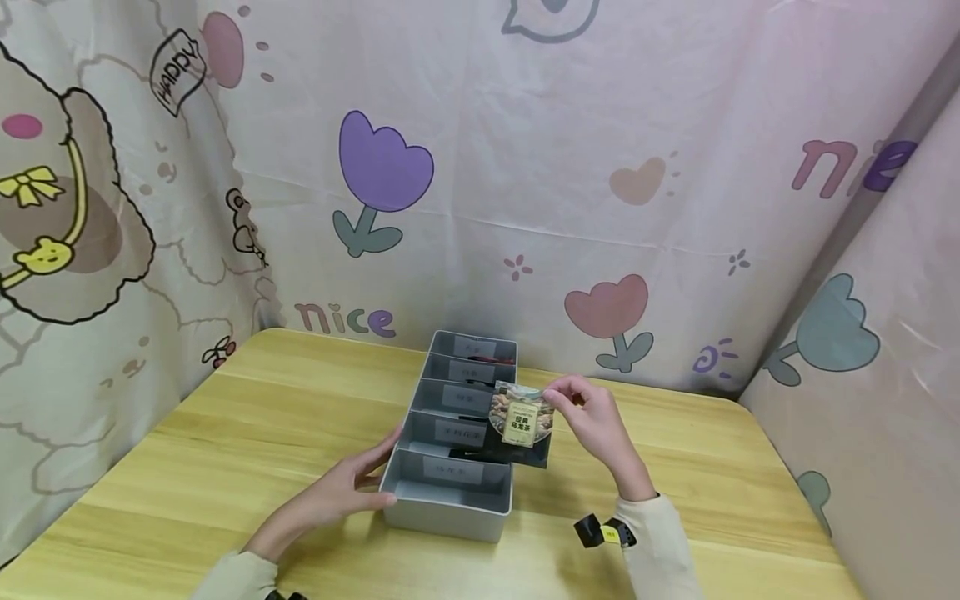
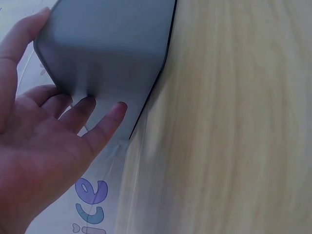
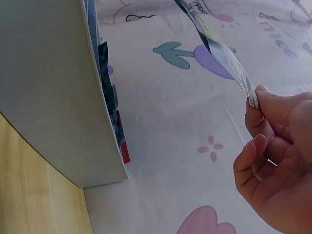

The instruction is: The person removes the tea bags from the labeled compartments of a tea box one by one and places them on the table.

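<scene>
In the head view my right hand (image 1: 592, 417) pinches a dark tea sachet (image 1: 520, 421) by its upper right corner. Its printed front, with a round picture and a pale label marked oolong tea, faces me and overlaps the right rim of a long grey divided box (image 1: 442, 521). From the right wrist the sachet (image 3: 229, 61) shows edge-on between thumb and forefinger, apart from the box. My left hand (image 1: 348, 487) rests against the box's near left corner, thumb at the front and the other fingers (image 2: 114, 117) spread along the side wall.
Handwritten labels (image 1: 453, 471) mark the box's compartments, which run away from me. Dark packets and a red one (image 1: 491, 360) stand in the farther compartments. The box sits on a wooden table (image 1: 300, 392), with a printed curtain (image 1: 480, 167) behind and at both sides.
</scene>
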Demonstrator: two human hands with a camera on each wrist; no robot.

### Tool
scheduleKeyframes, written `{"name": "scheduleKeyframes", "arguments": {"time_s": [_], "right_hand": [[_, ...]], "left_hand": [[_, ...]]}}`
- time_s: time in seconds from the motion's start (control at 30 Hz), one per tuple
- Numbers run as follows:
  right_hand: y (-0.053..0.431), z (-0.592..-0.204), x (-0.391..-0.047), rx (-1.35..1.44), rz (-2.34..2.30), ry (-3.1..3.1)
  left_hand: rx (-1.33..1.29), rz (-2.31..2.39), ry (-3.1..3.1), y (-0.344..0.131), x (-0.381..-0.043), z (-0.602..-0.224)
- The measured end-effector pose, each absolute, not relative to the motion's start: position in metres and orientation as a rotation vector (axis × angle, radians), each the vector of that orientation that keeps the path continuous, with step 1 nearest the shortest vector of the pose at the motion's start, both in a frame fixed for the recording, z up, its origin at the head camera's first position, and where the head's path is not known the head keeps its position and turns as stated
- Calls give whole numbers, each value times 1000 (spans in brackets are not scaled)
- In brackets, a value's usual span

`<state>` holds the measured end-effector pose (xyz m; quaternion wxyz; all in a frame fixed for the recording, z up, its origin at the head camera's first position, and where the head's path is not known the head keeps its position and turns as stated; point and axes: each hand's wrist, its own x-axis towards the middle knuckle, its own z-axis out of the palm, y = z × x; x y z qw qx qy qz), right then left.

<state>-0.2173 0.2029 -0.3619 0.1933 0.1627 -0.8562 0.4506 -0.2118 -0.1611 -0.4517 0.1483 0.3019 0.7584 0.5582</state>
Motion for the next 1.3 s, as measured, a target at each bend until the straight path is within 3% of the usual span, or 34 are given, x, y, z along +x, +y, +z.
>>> {"name": "scheduleKeyframes", "arguments": {"time_s": [1.3], "right_hand": [[243,-385,-243,237,1295,-2588]], "left_hand": [[870,1621,2136,-161,-213,-451]]}}
